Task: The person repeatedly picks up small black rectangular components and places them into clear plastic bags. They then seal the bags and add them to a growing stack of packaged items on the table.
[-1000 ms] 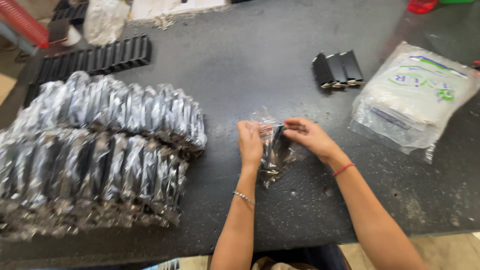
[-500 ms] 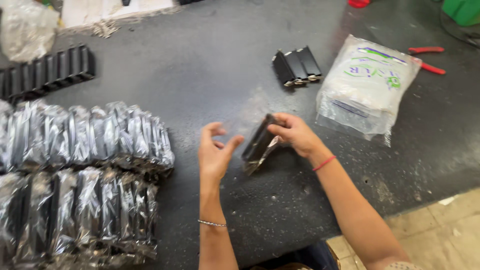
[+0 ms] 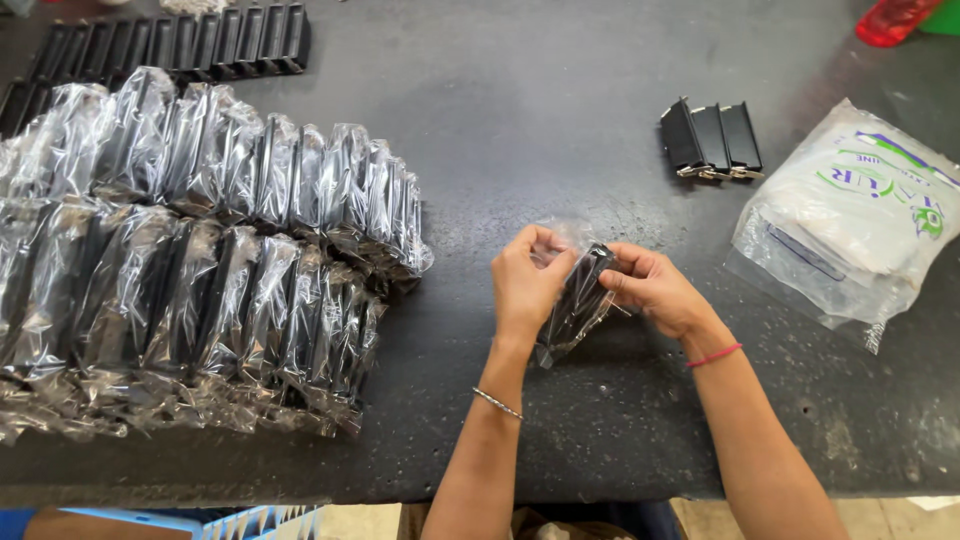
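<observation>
Half a second ago the left hand point(image 3: 527, 283) was open and away from the black part point(image 3: 580, 297), and only the right hand point(image 3: 655, 288) held it. Now both hands have come together on it: the grip of each hand is closed on the part and on the clear bag point(image 3: 566, 262) around it, left from one side, right from the other. The part stands tilted, its lower end just above the counter point(image 3: 520, 120), near the front middle. The bag top now rises loose above the fingers, so the part seems to be inside the bag already, though how deep I cannot tell. The view has also moved back toward the left, so more of the wrapped pile is seen again.

For room: the 2 rows of wrapped parts point(image 3: 200, 260) lie at the left, near the left hand but apart from it. 3 bare parts point(image 3: 712, 140) stand behind at the right, well apart. The sack of bags point(image 3: 850, 220) lies just beside the right forearm. The black trays point(image 3: 170, 45) are far at the back left. The front edge of the counter is close under both forearms. The freest surface is the middle, behind the hands.
</observation>
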